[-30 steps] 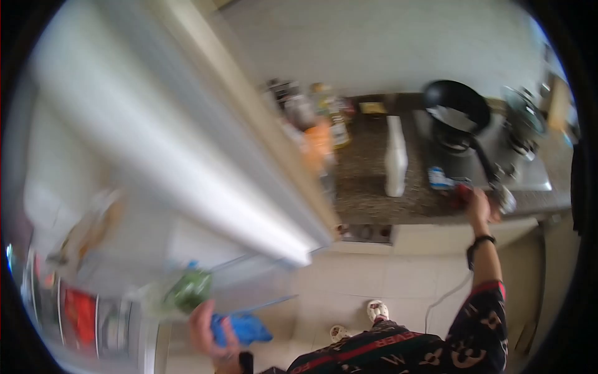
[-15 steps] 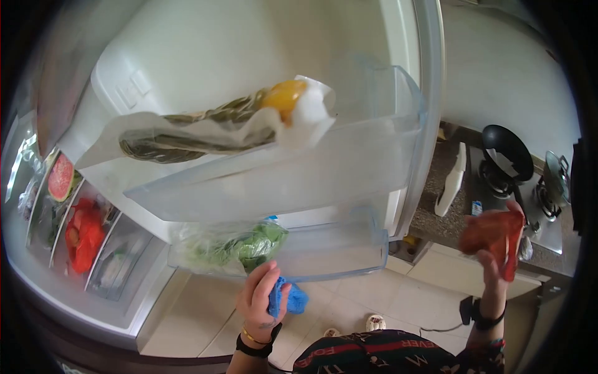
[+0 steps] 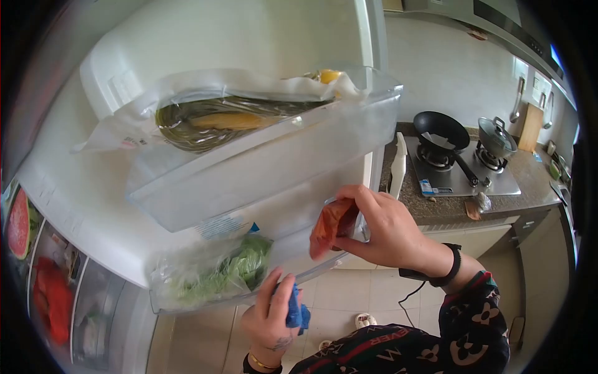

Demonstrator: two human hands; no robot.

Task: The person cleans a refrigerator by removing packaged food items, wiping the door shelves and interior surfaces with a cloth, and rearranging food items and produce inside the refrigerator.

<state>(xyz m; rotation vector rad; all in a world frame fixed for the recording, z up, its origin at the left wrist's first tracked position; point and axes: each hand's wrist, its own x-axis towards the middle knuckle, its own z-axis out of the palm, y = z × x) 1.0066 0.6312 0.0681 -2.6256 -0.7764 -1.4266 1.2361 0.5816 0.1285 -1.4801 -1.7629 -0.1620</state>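
Note:
My right hand (image 3: pixel 389 227) pinches a small red plastic bag (image 3: pixel 332 225) just above the right part of the lower door shelf (image 3: pixel 293 246). Below that shelf's front edge, my left hand (image 3: pixel 269 321) is closed around a blue cloth or bag (image 3: pixel 297 311). Leafy greens in clear plastic (image 3: pixel 227 271) lie in the lower shelf, left of the red bag. The upper door shelf (image 3: pixel 268 156) holds a long bag of dark green strands (image 3: pixel 212 121) with something yellow inside.
Fridge drawers at the left hold a red bag (image 3: pixel 51 299) and a cut watermelon (image 3: pixel 20 224). On the right, a black wok (image 3: pixel 441 129) and a lidded pot (image 3: pixel 496 138) sit on the stove (image 3: pixel 451 177). The open door stands beside the counter (image 3: pixel 430 212).
My right hand has carried the red bag left, from near the counter to the lower door shelf. My left hand keeps the blue item, slightly lower. The view has shifted, showing more of the stove.

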